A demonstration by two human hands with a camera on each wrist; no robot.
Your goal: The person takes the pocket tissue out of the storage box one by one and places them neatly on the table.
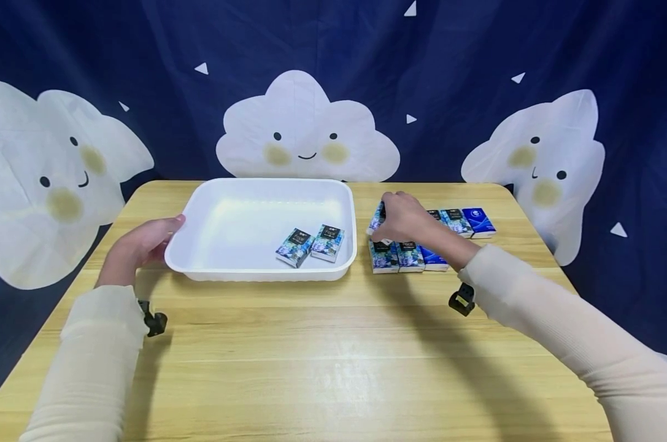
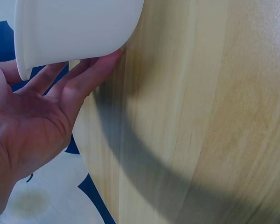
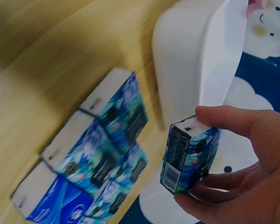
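A white plastic tray (image 1: 261, 274) stands on the table, with two floral tissue packs (image 1: 327, 243) lying inside at its right. At the tray's left end is my left hand (image 1: 148, 239), its thumb by the rim and its fingers against the outer wall, as the left wrist view shows. My right hand (image 1: 402, 218), right of the tray, pinches another floral tissue pack (image 3: 189, 156) between thumb and fingers. In the right wrist view that pack is raised and tilted, its barcode end showing. Near this hand sit more floral tissue packs (image 1: 410, 256) and blue tissue packs (image 1: 478, 222).
The loose packs form two rows on the wooden table (image 1: 311, 356), partly hidden by my right hand and forearm. Behind the table hangs a dark blue curtain (image 1: 443, 55) with smiling white clouds. A small black camera (image 1: 462, 299) is at my right wrist.
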